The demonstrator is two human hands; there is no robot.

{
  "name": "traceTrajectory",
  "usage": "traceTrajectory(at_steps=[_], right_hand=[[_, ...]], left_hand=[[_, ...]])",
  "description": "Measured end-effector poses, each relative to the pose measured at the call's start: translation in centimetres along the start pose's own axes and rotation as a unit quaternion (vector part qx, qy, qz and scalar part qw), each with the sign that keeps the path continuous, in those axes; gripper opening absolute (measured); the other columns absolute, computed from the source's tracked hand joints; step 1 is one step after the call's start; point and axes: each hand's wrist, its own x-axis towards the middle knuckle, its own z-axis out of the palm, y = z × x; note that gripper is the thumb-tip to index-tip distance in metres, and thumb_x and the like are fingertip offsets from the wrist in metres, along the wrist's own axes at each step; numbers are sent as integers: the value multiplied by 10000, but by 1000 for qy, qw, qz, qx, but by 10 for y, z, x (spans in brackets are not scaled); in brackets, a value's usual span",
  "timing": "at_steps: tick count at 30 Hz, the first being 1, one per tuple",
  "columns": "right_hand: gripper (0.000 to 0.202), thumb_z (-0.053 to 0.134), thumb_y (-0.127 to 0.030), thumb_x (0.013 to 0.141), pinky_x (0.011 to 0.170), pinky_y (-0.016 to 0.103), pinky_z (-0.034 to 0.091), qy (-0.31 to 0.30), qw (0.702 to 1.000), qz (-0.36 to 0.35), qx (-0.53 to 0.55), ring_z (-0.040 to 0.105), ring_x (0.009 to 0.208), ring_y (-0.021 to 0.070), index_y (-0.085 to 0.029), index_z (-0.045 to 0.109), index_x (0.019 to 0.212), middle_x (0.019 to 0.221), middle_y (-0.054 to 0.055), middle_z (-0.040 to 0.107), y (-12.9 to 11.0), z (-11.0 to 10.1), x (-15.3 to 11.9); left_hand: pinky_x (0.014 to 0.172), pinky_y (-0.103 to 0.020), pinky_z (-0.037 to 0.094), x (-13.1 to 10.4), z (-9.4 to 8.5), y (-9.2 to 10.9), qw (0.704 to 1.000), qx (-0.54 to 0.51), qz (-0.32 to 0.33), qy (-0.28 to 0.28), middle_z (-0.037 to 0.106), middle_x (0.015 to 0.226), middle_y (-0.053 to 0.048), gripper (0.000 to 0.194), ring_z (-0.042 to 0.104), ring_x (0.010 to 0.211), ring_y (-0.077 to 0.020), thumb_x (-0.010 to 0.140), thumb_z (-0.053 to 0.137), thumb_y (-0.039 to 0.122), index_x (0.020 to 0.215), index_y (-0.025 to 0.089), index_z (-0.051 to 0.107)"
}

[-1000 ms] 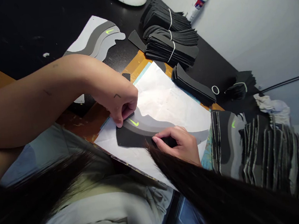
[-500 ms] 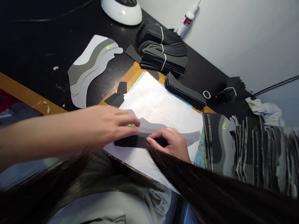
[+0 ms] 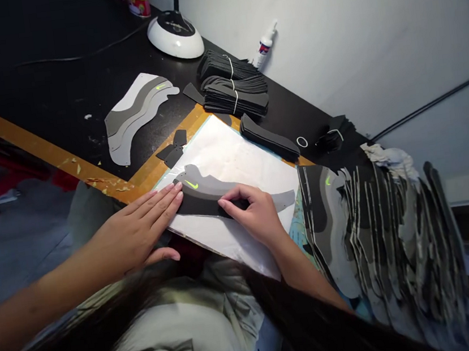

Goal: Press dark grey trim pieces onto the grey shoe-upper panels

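A layered shoe upper panel [image 3: 208, 185] in greys and black, with a yellow-green swoosh, lies on a white board [image 3: 230, 142] before me. My left hand [image 3: 146, 223] is flat and open, its fingertips pressing on the panel's left end beside the swoosh. Along the panel's lower part runs a black piece [image 3: 201, 205]. My right hand [image 3: 253, 210] pinches with thumb and index finger at this black piece, near the middle; the fingers partly hide what lies between them.
Bundled black pieces [image 3: 234, 87] and a loose stack [image 3: 268, 137] lie beyond the board. Finished-looking panels [image 3: 364, 228] stand packed at right. Another grey panel [image 3: 137, 116], small black scraps [image 3: 173, 149], a lamp base [image 3: 177, 37] and a white glue bottle [image 3: 264, 45] are around.
My left hand has come down and back from above the panel onto its left end, uncovering the swoosh. My right hand stays at the black piece. The whole view has shifted slightly.
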Motion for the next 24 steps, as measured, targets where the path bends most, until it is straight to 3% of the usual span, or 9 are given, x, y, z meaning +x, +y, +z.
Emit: traceTrajectory(at_steps=[5, 8, 16, 24], right_hand=[[142, 731, -347, 824, 667, 273, 529, -24, 991, 55, 123, 693, 713, 166, -215, 712, 774, 771, 14, 756, 0, -4, 3], [148, 735, -356, 806, 643, 268, 534, -27, 987, 74, 144, 691, 695, 164, -215, 706, 767, 762, 16, 756, 1, -4, 3], [118, 706, -308, 849, 638, 256, 482, -38, 996, 46, 66, 664, 689, 148, -211, 718, 784, 759, 2, 746, 1, -7, 1], [95, 698, -280, 875, 658, 260, 466, -49, 999, 14, 1, 651, 711, 150, -223, 730, 806, 774, -8, 747, 1, -10, 1]], left_hand=[[1245, -494, 277, 1, -4, 1, 1000, 4, 2, -6, 205, 1640, -236, 943, 274, 1515, -347, 998, 295, 686, 1612, 32, 5], [1244, -506, 279, 0, -3, 1, 1000, 1, 2, -9, 200, 1641, -238, 955, 259, 1520, -351, 995, 320, 684, 1611, 28, -1], [1253, -486, 251, 1, -3, 2, 1000, -3, -5, -13, 184, 1650, -227, 888, 250, 1526, -331, 1024, 294, 640, 1619, 56, -12], [1241, -495, 292, 1, -2, 2, 1000, -18, -20, -16, 233, 1640, -208, 854, 301, 1505, -344, 1015, 401, 595, 1621, 67, 113]])
